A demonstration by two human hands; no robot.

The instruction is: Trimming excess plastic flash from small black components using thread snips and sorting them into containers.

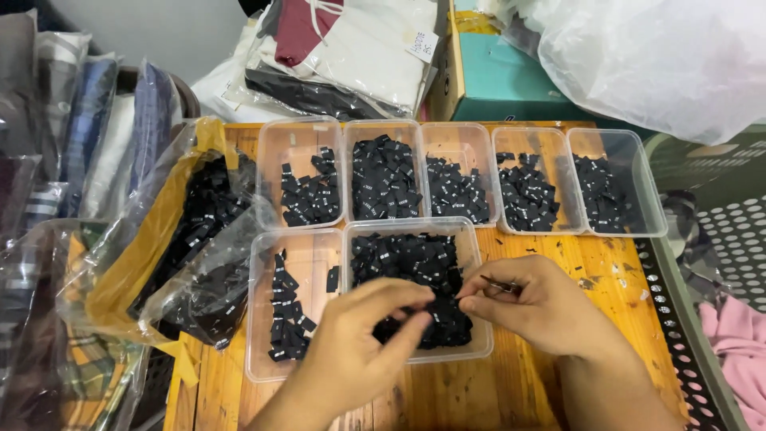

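Both hands meet over the front tub (479,335) of black tags (407,259). The left hand (359,343) pinches a tag (427,307) from that heap; the right hand (535,307) grips small snips (499,285) just beside it.

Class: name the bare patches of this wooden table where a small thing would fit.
Bare wood lies right of the front tub, below the far-right tub, beside the right hand. Another strip runs along the near edge, by the left hand. The back row and bags are crowded.
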